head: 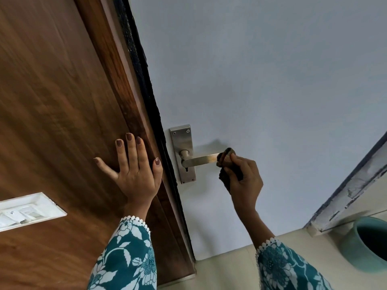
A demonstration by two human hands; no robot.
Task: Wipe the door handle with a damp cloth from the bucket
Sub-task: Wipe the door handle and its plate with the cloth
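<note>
Pale blue door (261,80), brown wooden frame (62,101) at its 9 o'clock.

Item: your right hand (244,178), fingers curled tight around a dark cloth (227,162), bunched; loose end hangs toward 6 o'clock.

Item: door handle (201,159), steel lever on a backplate (183,153). Cloth wraps the lever's free tip, at 9 o'clock of your knuckles; the rest of the lever lies bare toward 9 o'clock.

Item: your left hand (134,168), fingers spread flat on the frame, holding nothing.

Item: teal bucket (364,243), on the floor at 4 o'clock of your right hand, well apart.

Method: keep the cloth closed round the lever, draw it toward the backplate, cover underside and neck; brace with the left.
</note>
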